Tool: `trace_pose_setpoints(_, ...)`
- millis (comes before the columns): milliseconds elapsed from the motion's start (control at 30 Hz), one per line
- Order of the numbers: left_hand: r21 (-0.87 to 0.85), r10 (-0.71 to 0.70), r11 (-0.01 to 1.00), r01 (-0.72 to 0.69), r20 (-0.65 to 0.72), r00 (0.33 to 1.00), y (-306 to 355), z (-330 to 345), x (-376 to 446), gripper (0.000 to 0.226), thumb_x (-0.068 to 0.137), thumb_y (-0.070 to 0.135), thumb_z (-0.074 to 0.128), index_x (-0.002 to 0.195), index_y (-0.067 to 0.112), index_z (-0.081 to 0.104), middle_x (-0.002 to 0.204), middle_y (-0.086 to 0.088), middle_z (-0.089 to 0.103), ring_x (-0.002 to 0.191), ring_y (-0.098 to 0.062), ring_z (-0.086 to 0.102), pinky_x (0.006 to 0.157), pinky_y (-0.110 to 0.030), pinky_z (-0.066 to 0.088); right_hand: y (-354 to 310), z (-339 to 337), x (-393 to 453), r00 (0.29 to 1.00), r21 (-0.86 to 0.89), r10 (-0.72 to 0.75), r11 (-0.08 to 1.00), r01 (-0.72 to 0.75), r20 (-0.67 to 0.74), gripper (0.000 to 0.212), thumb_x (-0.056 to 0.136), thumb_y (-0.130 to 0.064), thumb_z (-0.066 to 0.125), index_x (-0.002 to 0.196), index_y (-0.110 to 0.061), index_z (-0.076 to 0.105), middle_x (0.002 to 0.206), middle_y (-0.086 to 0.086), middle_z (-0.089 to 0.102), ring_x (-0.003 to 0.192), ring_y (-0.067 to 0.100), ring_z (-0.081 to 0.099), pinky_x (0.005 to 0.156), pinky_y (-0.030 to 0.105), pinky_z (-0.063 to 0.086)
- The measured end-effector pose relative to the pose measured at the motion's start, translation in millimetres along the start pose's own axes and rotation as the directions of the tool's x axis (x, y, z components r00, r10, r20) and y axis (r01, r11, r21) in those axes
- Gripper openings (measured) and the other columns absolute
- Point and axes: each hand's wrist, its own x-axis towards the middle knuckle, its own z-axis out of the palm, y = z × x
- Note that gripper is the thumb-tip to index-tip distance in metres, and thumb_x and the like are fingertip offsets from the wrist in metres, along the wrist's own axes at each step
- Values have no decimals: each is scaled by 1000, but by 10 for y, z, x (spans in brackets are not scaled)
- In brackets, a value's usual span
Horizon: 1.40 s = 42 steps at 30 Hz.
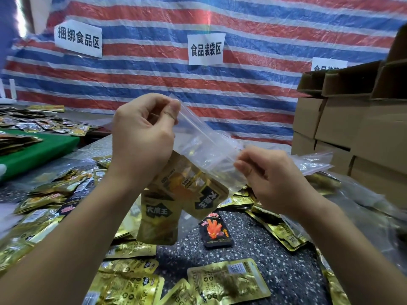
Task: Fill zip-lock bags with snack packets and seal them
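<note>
A clear zip-lock bag [204, 148] hangs tilted in the air above the table, with gold snack packets [176, 194] inside its lower part. My left hand [143, 137] pinches the upper left end of the bag's zip strip between thumb and fingers. At the lower right end of that strip, my right hand [271, 175] pinches it too. Loose gold packets [229, 282] lie scattered over the speckled table [264, 260], and one black packet [217, 232] with red print lies under the bag.
Stacked cardboard boxes [352, 119] fill the right side. A pile of empty clear bags [312, 161] lies beside them. A green board [37, 150] with more packets sits at the left. A striped tarp [242, 73] with paper signs hangs behind.
</note>
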Motion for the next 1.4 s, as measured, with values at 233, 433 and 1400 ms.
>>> trace_pose_setpoints(233,-70,-103,991,114,143,984,-132,73,-12,18,100,17,56,84,21,64,68,12,67,58,-5,64,53,-11,44,-37,11,8,975,11,172,985,-175,142,38,101,-41,46,74,-15,52,64,-8,49,60,3,44,55,19,33)
trace_pose_setpoints(433,-14,-34,999,40,272,962,-148,217,-145,21,99,19,54,79,24,57,64,14,58,54,-2,52,52,-19,42,-322,238,195,879,7,301,945,-327,370,38,87,-59,61,87,-21,64,77,-2,72,69,5,66,66,34,56)
trace_pose_setpoints(1400,146,-147,984,102,348,926,-168,330,-295,14,100,33,48,107,27,58,99,17,62,76,-5,65,64,-17,47,1180,-25,81,229,868,889,-281,-409,396,35,105,-21,44,123,9,51,111,31,61,96,36,66,53,34,61)
